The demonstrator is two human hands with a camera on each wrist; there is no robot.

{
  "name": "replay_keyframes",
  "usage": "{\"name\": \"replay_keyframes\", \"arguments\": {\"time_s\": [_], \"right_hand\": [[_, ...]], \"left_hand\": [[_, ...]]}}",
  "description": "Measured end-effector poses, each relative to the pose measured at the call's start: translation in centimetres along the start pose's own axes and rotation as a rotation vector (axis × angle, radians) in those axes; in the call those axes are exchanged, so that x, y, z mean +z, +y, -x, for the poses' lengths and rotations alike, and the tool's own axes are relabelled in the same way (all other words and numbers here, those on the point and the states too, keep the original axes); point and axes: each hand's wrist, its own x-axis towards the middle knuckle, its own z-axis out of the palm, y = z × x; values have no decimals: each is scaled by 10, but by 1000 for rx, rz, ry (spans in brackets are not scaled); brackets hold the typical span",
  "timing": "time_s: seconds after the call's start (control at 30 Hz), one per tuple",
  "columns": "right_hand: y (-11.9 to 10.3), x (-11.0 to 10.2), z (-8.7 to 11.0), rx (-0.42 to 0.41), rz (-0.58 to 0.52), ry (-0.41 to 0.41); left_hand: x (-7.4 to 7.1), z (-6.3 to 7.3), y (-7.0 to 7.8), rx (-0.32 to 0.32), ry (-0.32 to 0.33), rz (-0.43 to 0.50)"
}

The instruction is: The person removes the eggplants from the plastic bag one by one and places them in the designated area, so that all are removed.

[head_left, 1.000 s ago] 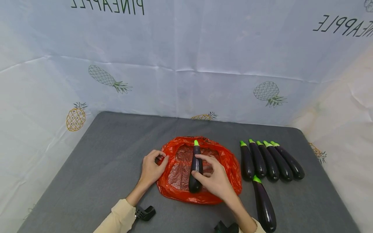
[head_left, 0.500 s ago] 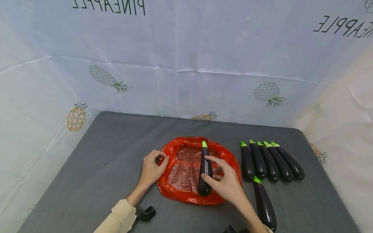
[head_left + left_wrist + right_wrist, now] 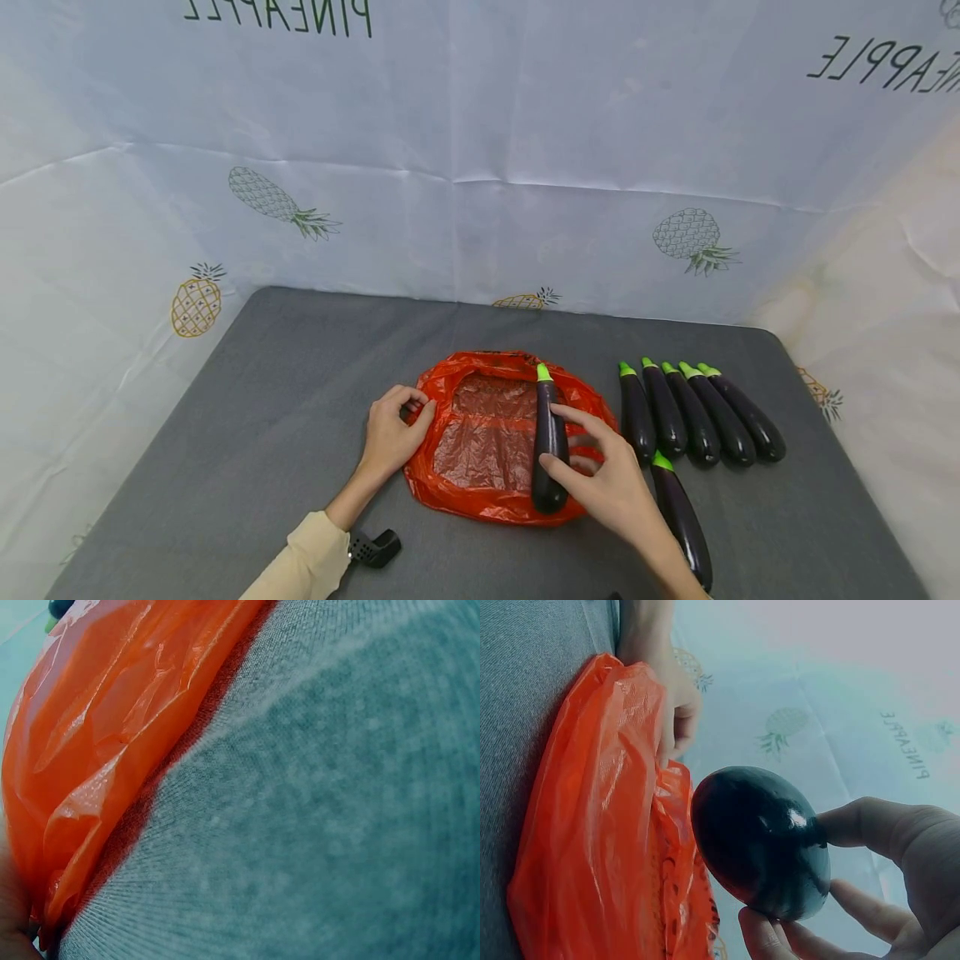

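Observation:
A red plastic bag [image 3: 487, 454] lies spread with its mouth upward on the grey table. At its left edge my left hand [image 3: 396, 429] pinches the rim; the left wrist view shows the bag's crumpled side [image 3: 97, 750]. My right hand [image 3: 600, 475] grips a dark purple eggplant [image 3: 550, 442] with a green stem, thumb on one side and fingers on the other. That eggplant is over the right part of the bag's opening, stem pointing away. Its rounded bottom end [image 3: 761, 840] faces the camera in the right wrist view.
Several eggplants [image 3: 697, 425] lie in a row right of the bag, stems toward the back. One more eggplant [image 3: 681, 525] lies nearer, partly behind the right forearm. A pineapple-printed curtain [image 3: 450, 167] hangs behind the grey table [image 3: 300, 400].
My right hand has moved to the right with the eggplant, from the middle of the bag's opening to its right side. The left hand has stayed at the bag's edge.

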Motion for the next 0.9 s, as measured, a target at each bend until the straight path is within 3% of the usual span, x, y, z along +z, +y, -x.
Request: {"name": "replay_keyframes", "arguments": {"time_s": [0.27,0.7,0.9], "right_hand": [[4,-18,11,18,10,16],[20,-50,35,93,163,88],[32,-67,45,201,237,90]], "left_hand": [[0,0,0,-7,-7,-3],[0,-1,1,-10,-18,-1],[-1,-1,1,-20,-19,1]]}}
